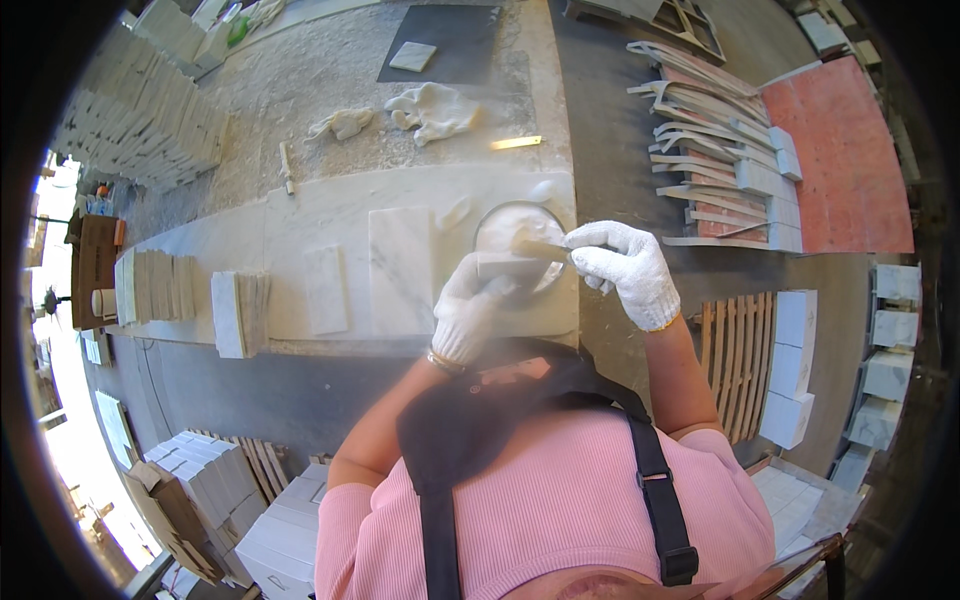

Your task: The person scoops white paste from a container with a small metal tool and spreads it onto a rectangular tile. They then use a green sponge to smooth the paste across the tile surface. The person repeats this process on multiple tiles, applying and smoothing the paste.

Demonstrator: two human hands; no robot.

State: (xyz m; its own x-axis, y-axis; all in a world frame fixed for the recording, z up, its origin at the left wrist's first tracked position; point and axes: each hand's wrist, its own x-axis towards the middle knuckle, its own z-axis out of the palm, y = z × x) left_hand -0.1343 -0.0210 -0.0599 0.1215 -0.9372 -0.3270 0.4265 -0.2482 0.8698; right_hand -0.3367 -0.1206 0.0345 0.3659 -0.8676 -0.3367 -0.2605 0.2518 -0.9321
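Over the round bowl (519, 203), a pale slab (500, 264) is held in the left hand (462, 312), fingers closed; a flat tool (541, 250) is pinched in the right hand (628, 272), probably so residue is caught.

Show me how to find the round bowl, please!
Find the big pale table in front of the pink shirt. Near its right edge, just past the gloved left hand, sits the bowl. It's round, with white stuff inside, while the stone slabs nearby are flat rectangles.
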